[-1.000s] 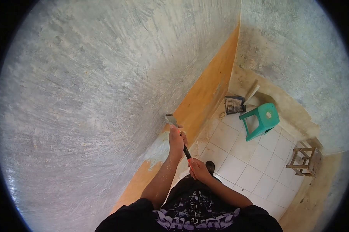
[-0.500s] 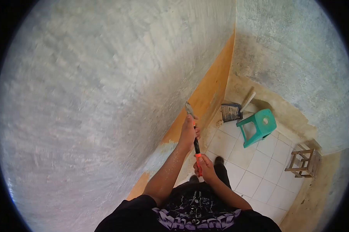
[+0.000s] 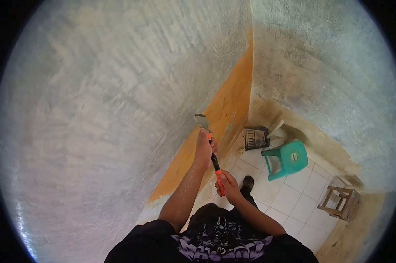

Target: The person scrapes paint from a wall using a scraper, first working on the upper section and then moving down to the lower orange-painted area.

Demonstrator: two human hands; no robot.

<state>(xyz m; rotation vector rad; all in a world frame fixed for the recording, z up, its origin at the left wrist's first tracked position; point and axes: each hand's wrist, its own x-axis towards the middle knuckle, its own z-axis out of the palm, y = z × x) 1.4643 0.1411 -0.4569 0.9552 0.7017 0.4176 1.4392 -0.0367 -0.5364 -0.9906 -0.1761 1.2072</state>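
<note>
A long-handled scraper (image 3: 215, 162) with a black and orange-red handle slants across the middle, its flat metal blade near the wall. My left hand (image 3: 204, 149) is wrapped round the handle just below the blade. Lower down, my right hand (image 3: 229, 186) grips the orange-red end. Beside the blade, an orange-yellow band (image 3: 226, 103) runs along the bottom of the grey, rough wall (image 3: 97, 114). Whether the blade touches the wall I cannot tell.
On the white tiled floor (image 3: 287, 197) stand a green plastic stool (image 3: 294, 156) and a small wooden stool (image 3: 348, 204). A black dustpan (image 3: 256, 138) lies near the corner, next to a pale handle-like object (image 3: 275, 128). A dark shoe (image 3: 248, 181) shows below.
Both hands and the scraper have shifted slightly left, and the blade now shows its broad face. The stools and dustpan appear shifted left and down as the view moved.
</note>
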